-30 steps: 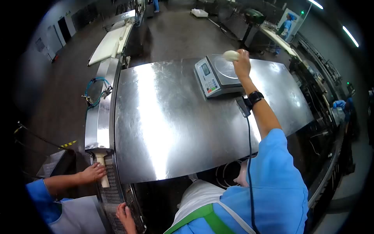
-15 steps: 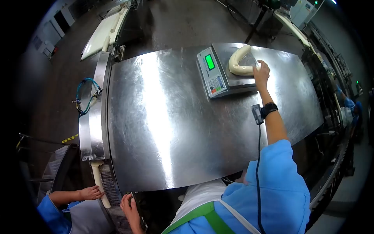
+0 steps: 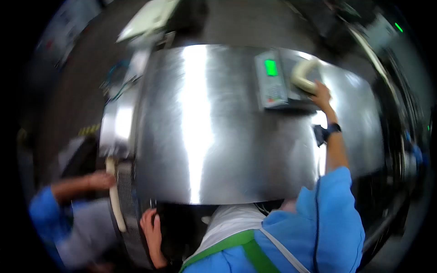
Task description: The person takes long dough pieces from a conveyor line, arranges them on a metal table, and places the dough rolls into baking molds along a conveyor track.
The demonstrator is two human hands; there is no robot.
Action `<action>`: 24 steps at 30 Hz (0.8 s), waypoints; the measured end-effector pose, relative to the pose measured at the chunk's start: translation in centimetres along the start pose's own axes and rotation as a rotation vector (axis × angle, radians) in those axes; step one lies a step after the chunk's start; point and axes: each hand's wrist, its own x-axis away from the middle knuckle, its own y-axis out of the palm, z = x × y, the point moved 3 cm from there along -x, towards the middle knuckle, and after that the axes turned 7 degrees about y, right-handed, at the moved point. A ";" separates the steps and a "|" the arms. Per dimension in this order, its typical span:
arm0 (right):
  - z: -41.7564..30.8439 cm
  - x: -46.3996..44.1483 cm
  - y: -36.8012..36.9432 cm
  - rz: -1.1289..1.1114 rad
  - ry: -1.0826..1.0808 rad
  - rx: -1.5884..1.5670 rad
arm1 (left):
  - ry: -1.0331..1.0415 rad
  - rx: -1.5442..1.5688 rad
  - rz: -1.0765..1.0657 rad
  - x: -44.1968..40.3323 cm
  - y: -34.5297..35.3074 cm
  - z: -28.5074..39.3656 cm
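A pale curved dough rope [image 3: 299, 73] lies bent on the scale [image 3: 271, 86], whose display glows green. At the near end of this rope is my right hand [image 3: 321, 95], its fingers closed round the tip, though blur softens the detail. My left hand [image 3: 151, 230] is low, just right of the mesh conveyor [image 3: 129, 193], with its fingers apart and nothing in them. On that conveyor a straight dough rope [image 3: 116, 200] extends lengthwise, and a co-worker's hand [image 3: 102, 180] is at its upper part.
The steel table [image 3: 236, 154] spans the middle, with the scale at its far right. Along its left side runs a metal cover [image 3: 119, 123] with blue hoses [image 3: 119, 84] beside it. A white belt [image 3: 148, 18] stands beyond at upper left.
The whole view has shifted and blurred, with the table and scale now further right. The co-worker's hand has moved up along the straight dough rope. My right hand stays at the curved rope's end.
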 end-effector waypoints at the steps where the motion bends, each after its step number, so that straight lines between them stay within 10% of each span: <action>1: -3.4 -1.1 -0.2 -0.241 0.145 0.029 | 0.009 0.010 0.074 1.4 -0.8 0.3; 2: -6.8 -0.9 -1.8 -0.493 0.192 0.104 | 0.003 -0.001 0.108 2.9 -1.2 -0.4; 15: -38.0 27.2 -9.0 -0.359 -0.706 -0.807 | -0.237 0.175 0.367 17.1 -2.8 -9.0; 24: -47.4 38.5 -17.3 -0.319 -0.683 -1.165 | -0.425 0.285 0.629 32.0 -0.6 -22.5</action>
